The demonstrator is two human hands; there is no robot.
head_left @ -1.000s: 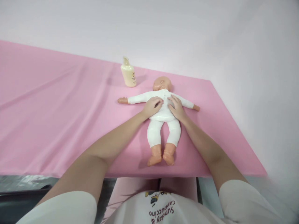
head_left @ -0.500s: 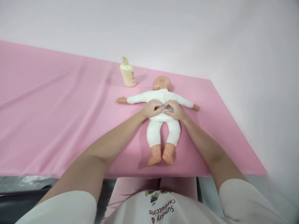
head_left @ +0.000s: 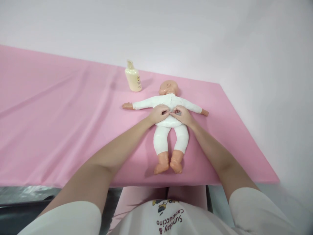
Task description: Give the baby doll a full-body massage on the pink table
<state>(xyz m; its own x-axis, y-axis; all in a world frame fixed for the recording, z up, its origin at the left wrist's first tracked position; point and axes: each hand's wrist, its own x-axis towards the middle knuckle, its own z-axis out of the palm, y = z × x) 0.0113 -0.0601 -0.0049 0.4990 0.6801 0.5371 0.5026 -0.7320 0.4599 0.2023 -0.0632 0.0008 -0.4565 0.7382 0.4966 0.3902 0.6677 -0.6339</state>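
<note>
Doll: baby doll (head_left: 171,130) lies flat in the middle of the pink sheet (head_left: 61,124), head far away, feet near the person, arms out wide.
Clothes: white suit (head_left: 171,138) is on the doll, from arms down to legs; feet are bare.
Left hand: left hand (head_left: 159,114) rests on the doll's tummy, fingers curled and pinching the white cloth.
Right hand: right hand (head_left: 182,115) sits right beside it, fingertips touching, pinching the same spot.
Done so far: I think the suit is nearly all on and smooth.
Left to do: maybe the little spot at the tummy; too small to tell.
Nearby: cream bottle (head_left: 133,78) stands up, near the doll's head, untouched.
</note>
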